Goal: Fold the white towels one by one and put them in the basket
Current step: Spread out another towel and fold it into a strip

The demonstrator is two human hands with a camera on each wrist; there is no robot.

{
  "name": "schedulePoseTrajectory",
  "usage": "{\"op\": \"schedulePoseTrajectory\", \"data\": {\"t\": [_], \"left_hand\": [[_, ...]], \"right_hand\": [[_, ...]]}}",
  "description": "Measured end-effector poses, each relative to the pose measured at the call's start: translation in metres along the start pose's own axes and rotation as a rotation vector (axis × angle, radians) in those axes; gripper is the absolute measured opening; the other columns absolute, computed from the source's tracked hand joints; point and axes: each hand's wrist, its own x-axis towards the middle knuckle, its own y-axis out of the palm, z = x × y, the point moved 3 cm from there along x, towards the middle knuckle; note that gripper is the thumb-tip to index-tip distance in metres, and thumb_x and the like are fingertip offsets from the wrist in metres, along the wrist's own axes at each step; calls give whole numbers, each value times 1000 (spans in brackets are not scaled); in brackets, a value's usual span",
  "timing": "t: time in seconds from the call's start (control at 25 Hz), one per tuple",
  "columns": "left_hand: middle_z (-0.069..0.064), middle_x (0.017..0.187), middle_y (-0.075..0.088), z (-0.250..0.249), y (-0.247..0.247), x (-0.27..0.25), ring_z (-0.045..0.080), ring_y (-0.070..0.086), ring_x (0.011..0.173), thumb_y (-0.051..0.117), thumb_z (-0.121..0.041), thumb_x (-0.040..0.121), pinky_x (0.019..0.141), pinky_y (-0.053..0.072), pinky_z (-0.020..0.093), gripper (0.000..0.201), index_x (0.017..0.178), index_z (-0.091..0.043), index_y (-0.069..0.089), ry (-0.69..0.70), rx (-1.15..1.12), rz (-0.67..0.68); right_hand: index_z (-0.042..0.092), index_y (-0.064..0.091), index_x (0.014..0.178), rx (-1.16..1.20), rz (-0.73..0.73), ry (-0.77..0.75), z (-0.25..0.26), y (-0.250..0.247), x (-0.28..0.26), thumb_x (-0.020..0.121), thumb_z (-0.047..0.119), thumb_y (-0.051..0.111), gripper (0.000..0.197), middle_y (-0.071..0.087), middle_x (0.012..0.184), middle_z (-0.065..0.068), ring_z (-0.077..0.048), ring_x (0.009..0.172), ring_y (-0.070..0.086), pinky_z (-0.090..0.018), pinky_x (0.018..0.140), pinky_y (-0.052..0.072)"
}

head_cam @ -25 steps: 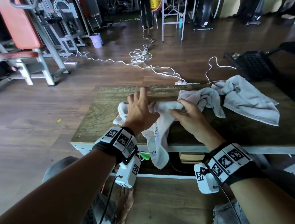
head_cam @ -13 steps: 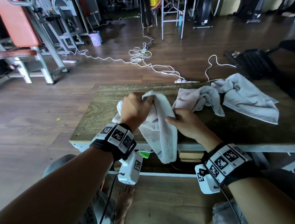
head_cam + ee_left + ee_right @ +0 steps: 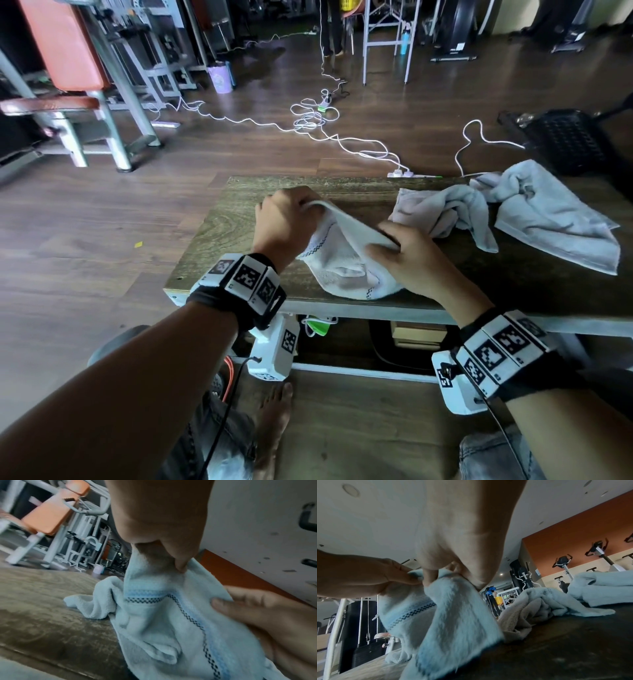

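Observation:
A white towel [image 3: 346, 263] with a dark checked stripe [image 3: 193, 616] lies bunched near the front of the wooden table [image 3: 226, 222], its upper edge lifted. My left hand [image 3: 287, 219] pinches that edge at its far left end. My right hand [image 3: 404, 253] pinches the same edge at the right, thumb on top. The left wrist view shows my left fingers [image 3: 180, 561] curled into the towel [image 3: 163, 622]. The right wrist view shows my right fingers [image 3: 429, 577] gripping the towel [image 3: 453, 615]. No basket can be made out in any view.
Two more crumpled towels lie on the table's right half, a beige-white towel [image 3: 442, 212] and a grey-white towel [image 3: 548, 216]. White cables [image 3: 308, 120] trail over the floor beyond. A gym bench [image 3: 68, 68] stands far left. My bare foot [image 3: 274, 421] is under the table.
The towel that hung over the table's front edge has been pulled up onto the table. My left hand went from flat on it to pinching its edge.

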Motion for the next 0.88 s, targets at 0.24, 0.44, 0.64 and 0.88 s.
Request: {"op": "schedulePoseTrajectory", "data": {"t": [0.24, 0.44, 0.64, 0.88], "left_hand": [[5, 77, 67, 70, -42, 1, 17, 59, 72, 67, -24, 87, 65, 49, 29, 11, 78, -22, 71, -342, -165, -9], [7, 103, 63, 74, -35, -25, 18, 59, 94, 57, -32, 98, 76, 54, 27, 36, 117, -3, 66, -537, -146, 524], [10, 118, 66, 82, -4, 2, 25, 57, 103, 56, -43, 88, 89, 44, 35, 41, 112, -12, 69, -279, 238, 586], [3, 119, 69, 79, 57, 41, 16, 60, 113, 50, -21, 91, 84, 33, 9, 32, 112, -12, 72, 164, 417, 726]], "right_hand": [[20, 60, 68, -215, 74, 58, -8, -8, -5, 97, 21, 62, 29, 59, 61, 1, -9, 52, 56, -37, 57, 47], [13, 68, 89, 79, -174, 199, -12, -6, 13, 99, 16, 57, 16, 65, 69, -4, -14, 57, 58, -31, 54, 49], [17, 72, 91, 8, -144, 157, -28, 5, 45, 96, 16, 64, 10, 67, 79, 8, 3, 73, 59, -21, 70, 46], [20, 76, 79, -248, 419, 157, -46, 56, 86, 93, 21, 66, 18, 74, 77, 4, -14, 80, 70, -40, 82, 52]]}}
